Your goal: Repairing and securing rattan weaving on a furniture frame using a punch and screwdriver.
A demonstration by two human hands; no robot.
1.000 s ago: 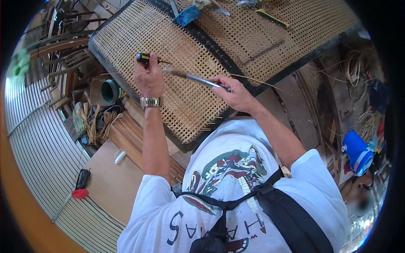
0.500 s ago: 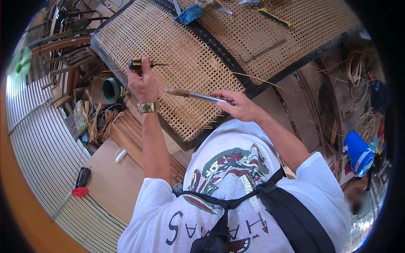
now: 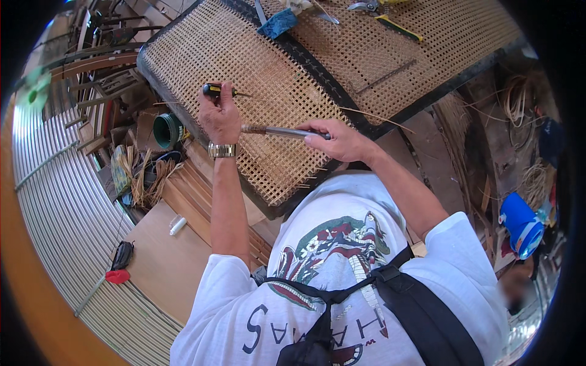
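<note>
My left hand (image 3: 221, 122) is closed around the black-and-yellow handle of a screwdriver (image 3: 213, 90), whose thin shaft points right over the woven cane panel (image 3: 268, 79). In my right hand (image 3: 339, 141) is a steel rod (image 3: 284, 131) with a dark grip and a brown far end. That brown end is beside my left wrist; I cannot tell whether they touch. Both hands are above the near part of the panel. Loose cane ends stick out along the panel's near right edge, beside its black frame (image 3: 317, 82).
On the far part of the framed cane are pruning shears (image 3: 397, 27), a blue block-like thing (image 3: 278, 23) and a thin dark strip (image 3: 386, 76). A green bucket (image 3: 165, 131) and cane bundles (image 3: 146, 180) sit at the left. A blue jug (image 3: 520, 224) is at the right.
My left hand has moved right with the screwdriver. My right hand has shifted slightly left and away from me, bringing the rod's brown end close to my left wrist.
</note>
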